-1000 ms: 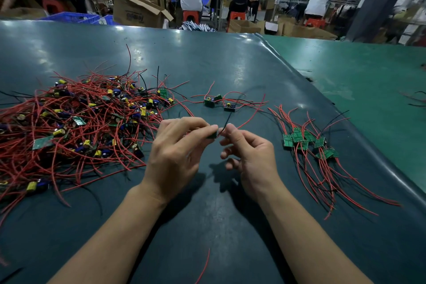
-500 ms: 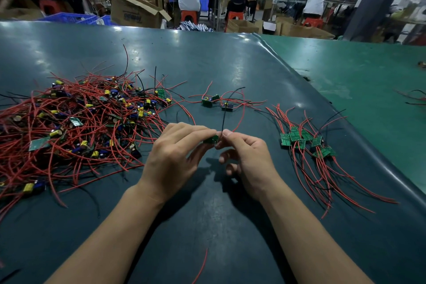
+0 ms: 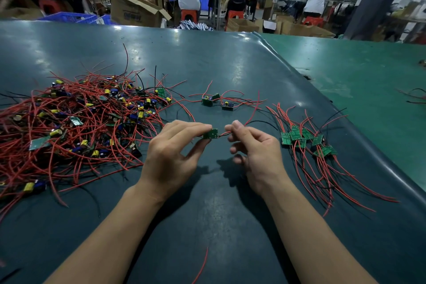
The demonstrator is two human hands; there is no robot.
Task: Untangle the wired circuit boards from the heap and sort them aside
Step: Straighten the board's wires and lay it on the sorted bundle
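Observation:
A big heap of tangled red-wired circuit boards [image 3: 76,127] covers the left of the dark table mat [image 3: 207,226]. My left hand [image 3: 175,152] pinches a small green circuit board [image 3: 211,134] between thumb and fingers. Just to its right, my right hand [image 3: 253,152] pinches that board's red and black wires [image 3: 222,134] near the board. A sorted row of green boards [image 3: 304,140] lies at the right with red wires trailing toward me. Two or three loose boards [image 3: 216,102] sit beyond my hands.
One stray red wire [image 3: 202,265] lies near the front edge. The dark mat ends in a raised edge [image 3: 345,122] at the right, with a green table [image 3: 368,71] beyond. Cardboard boxes [image 3: 133,11] and seated people at benches fill the background.
My hands have drawn slightly apart, so the green board and a short stretch of its wires now show between them. The wires that stood up from my fingers now lie lower to the right.

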